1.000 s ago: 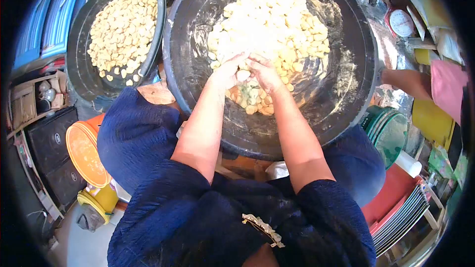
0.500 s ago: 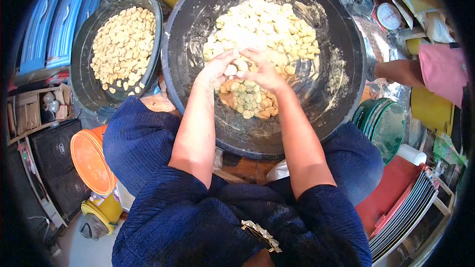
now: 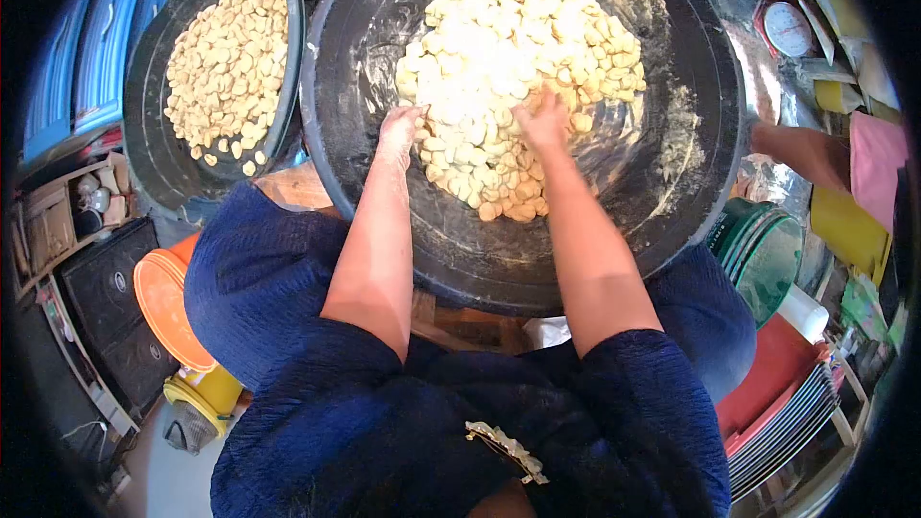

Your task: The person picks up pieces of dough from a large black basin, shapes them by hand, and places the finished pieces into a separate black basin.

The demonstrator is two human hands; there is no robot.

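Note:
A wide black basin point(image 3: 460, 264) holds a heap of pale, flour-dusted dough pieces point(image 3: 489, 149), small and roundish like flat buns or cookies. My left hand point(image 3: 398, 129) rests against the left edge of the heap, its fingers stretched toward the pieces. On the right side of the heap, my right hand point(image 3: 545, 123) touches the pieces with its fingers apart, slightly blurred and with some fingertips hidden among them. Neither hand visibly lifts a piece. Strong light washes out the middle of the heap.
A second dark basin point(image 3: 144, 120) with similar pieces point(image 3: 230, 67) stands at the left. An orange bucket point(image 3: 173, 302) and a green lidded tub point(image 3: 767, 264) flank my knees. Another person's arm or leg point(image 3: 801, 153) with pink cloth point(image 3: 878, 168) shows at the right.
My hands were close together over the heap with pieces between them. They have moved apart, left and right, and the pieces have dropped onto the heap, covering the near hollow.

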